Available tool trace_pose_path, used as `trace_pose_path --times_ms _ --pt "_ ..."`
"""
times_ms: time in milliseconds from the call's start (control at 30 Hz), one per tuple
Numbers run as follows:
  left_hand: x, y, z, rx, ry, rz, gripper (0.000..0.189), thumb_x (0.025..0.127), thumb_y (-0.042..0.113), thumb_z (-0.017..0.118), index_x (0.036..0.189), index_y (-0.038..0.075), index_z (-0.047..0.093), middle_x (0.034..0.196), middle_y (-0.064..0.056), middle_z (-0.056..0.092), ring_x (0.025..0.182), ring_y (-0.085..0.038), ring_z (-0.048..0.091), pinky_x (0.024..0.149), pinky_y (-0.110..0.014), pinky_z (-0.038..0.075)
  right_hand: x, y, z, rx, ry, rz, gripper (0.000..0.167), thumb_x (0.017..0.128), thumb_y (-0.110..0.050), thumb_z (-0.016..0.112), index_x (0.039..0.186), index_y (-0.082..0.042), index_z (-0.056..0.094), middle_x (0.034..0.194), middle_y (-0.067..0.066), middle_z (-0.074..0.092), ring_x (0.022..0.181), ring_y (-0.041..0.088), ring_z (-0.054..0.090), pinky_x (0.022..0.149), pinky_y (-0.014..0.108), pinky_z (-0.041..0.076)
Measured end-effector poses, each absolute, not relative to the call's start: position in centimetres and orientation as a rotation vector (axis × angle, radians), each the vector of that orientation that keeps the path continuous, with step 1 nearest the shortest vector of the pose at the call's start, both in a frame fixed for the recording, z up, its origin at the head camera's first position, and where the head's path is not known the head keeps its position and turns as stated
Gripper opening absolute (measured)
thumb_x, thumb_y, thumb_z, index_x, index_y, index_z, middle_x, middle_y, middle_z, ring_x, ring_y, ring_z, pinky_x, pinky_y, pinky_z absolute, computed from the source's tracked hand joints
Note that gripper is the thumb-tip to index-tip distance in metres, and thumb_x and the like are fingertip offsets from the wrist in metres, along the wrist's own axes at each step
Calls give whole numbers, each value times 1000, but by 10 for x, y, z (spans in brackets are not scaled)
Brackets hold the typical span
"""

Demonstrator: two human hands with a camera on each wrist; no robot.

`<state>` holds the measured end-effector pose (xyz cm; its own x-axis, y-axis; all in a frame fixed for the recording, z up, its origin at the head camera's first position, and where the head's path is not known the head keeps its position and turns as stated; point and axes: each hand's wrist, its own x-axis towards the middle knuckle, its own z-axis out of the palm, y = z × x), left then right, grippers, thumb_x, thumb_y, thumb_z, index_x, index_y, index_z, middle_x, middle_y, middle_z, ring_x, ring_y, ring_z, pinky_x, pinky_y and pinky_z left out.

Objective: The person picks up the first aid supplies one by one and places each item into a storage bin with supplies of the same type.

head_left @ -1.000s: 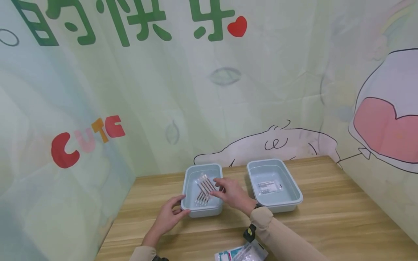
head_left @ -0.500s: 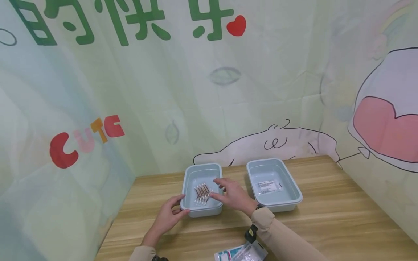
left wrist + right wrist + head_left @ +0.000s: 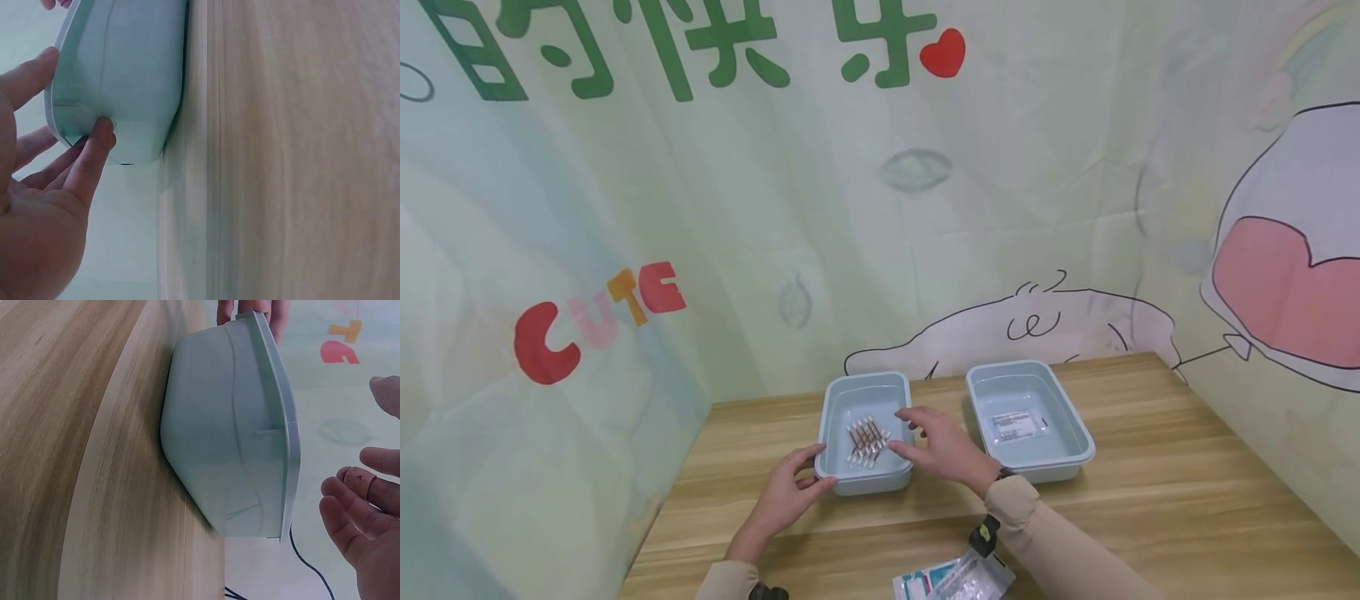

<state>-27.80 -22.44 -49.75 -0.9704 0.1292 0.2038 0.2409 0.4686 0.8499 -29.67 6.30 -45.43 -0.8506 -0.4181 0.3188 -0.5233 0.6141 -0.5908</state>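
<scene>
Clear packs of cotton swabs (image 3: 867, 440) with dark reddish-brown shafts and white tips lie overlapping in the left pale-blue bin (image 3: 874, 485). My left hand (image 3: 786, 493) touches this bin's near-left corner, thumb at the front rim and fingers along the left side. In the left wrist view its fingers (image 3: 94, 153) lie fairly straight against the outer wall. My right hand (image 3: 943, 442) hovers at the right rim, fingers spread, holding nothing. The right wrist view shows that hand (image 3: 375, 506) apart from the bin (image 3: 212, 419), with a band around one finger.
To the right stands a second pale-blue bin (image 3: 1071, 469) with a flat clear packet (image 3: 1018, 426) bearing a white label inside. Several plastic packets (image 3: 955, 579) lie at the table's near edge, below the right sleeve (image 3: 1052, 533). A printed cloth (image 3: 775, 208) hangs behind the wooden table (image 3: 1180, 467).
A swab pack that was raised by my right hand's fingers has dropped flat onto the others in the left bin. The right hand has since drawn slightly right. My left hand stays put.
</scene>
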Motion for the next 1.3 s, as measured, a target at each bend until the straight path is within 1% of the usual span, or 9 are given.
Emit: trace_pose_path --times_ms 200,467,567,733,800,1067,1300 --pt "-277 -224 -496 -336 -2601 -1534 61 80 11 79 134 -1 54 130 -20 57 118 -38 58 88 -25 59 -294 69 -456 797 -2662 1090 53 93 -45 63 135 -12 56 136 8 58 110 20 61 86 31 58" --pt "-277 -225 -496 -331 -2607 -1538 60 80 12 80 133 1 55 131 -20 57 118 -37 58 88 -25 59 -291 77 -460 795 -2617 1066 51 92 -46 63 131 -13 59 128 6 62 105 17 61 81 26 58" --pt "-277 -225 -496 -319 -2620 -1523 60 80 13 80 134 2 55 131 -20 57 118 -37 58 88 -25 59 -290 78 -460 793 -2606 1045 51 92 -45 64 131 -12 59 127 6 63 104 17 62 80 24 57" --pt "-277 -224 -497 -325 -2612 -1517 60 79 12 80 133 1 55 130 -20 58 117 -37 59 88 -25 59 -287 81 -459 805 -2585 1032 49 92 -41 66 129 -10 60 124 6 64 102 18 63 78 25 58" --pt "-278 -223 -498 -309 -2607 -1517 59 79 9 80 133 0 55 129 -20 57 117 -37 59 88 -26 59 -285 82 -459 807 -2587 1028 48 91 -41 66 129 -10 60 123 6 65 101 18 63 78 26 58" --pt "-278 -224 -498 -326 -2618 -1522 60 80 12 80 134 2 55 132 -20 56 119 -37 58 89 -24 58 -276 89 -457 830 -2576 1068 48 91 -38 68 129 -10 60 121 6 65 99 18 63 78 29 58" --pt "-278 -225 -498 -331 -2590 -1547 60 79 10 80 133 1 55 131 -20 57 118 -37 58 89 -25 59 -266 96 -460 877 -2524 1048 47 90 -38 69 128 -12 61 119 4 66 97 17 64 78 25 58"
